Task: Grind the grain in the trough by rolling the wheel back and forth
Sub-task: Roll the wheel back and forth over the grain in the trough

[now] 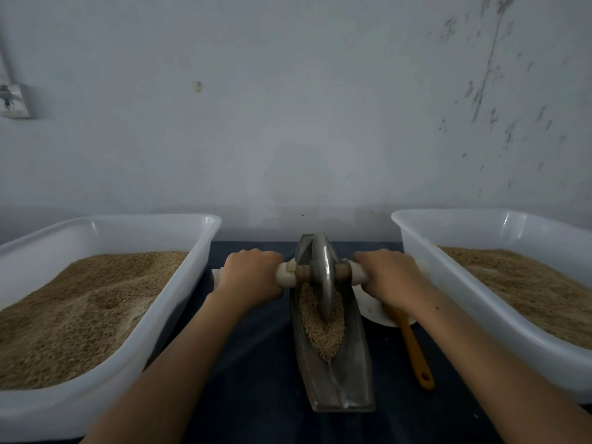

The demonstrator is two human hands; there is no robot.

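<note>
Our left hand (253, 273) and right hand (389, 275) grip the axle; the wheel (324, 277) sits at the trough's (349, 373) far end (near half open).

The trough (336, 373) lies down a narrow lane of dark counter (256, 363), walled in by a grain-filled tub on the left (179, 283) and another on the right (448, 283). Right of the trough, a white dish (371, 310) and an orange-handled utensil (416, 354) take up the strip. The wall (288, 123) closes off the far end.
</note>
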